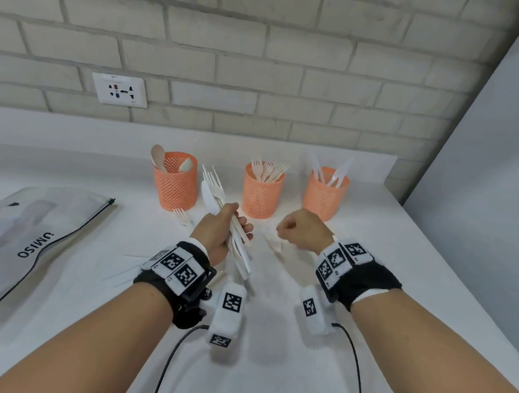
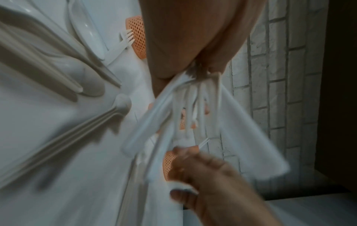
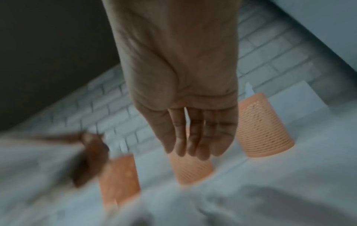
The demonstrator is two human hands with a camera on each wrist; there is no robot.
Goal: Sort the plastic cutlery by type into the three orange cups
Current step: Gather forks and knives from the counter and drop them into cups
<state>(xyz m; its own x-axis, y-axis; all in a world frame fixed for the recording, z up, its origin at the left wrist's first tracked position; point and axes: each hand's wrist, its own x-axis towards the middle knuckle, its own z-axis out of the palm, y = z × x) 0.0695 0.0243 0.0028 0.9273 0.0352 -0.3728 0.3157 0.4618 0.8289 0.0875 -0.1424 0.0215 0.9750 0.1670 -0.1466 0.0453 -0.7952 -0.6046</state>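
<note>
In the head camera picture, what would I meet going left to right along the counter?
Zip pouch → spoon cup → left hand gripping a cutlery bundle → fork cup → right hand → knife cup.

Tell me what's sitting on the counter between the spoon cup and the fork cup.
In the head view, only bare counter shows there; the cutlery bundle that the left hand grips rises in front of that gap, held up, not lying in it.
</note>
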